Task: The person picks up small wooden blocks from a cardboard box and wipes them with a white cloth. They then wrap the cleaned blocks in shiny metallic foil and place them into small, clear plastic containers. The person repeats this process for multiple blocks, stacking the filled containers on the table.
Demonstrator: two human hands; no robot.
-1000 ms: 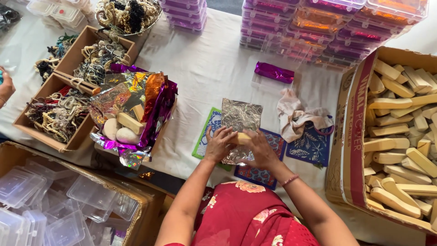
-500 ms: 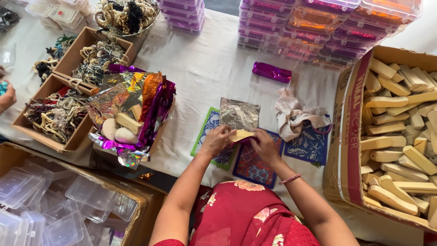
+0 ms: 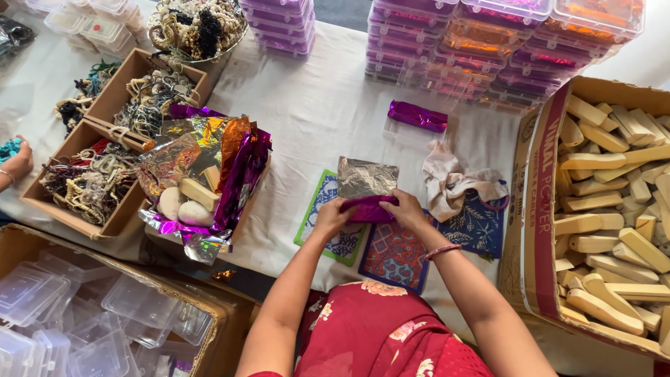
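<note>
Left hand (image 3: 331,213) and right hand (image 3: 407,208) both pinch closed on foil (image 3: 368,188) over desk (image 3: 328,119), near centre.

a packing workshop: stacked plastic boxes (image 3: 488,49), foil sheets (image 3: 202,150), cartons of wooden pieces (image 3: 614,209).

Single head-worn view, looking steeply down, close over the white-clothed table (image 3: 328,112), facing forward

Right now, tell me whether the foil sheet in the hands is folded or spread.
Partly folded: both hands turn its purple near edge over, while the foil sheet lies silver and flat beyond.
</note>
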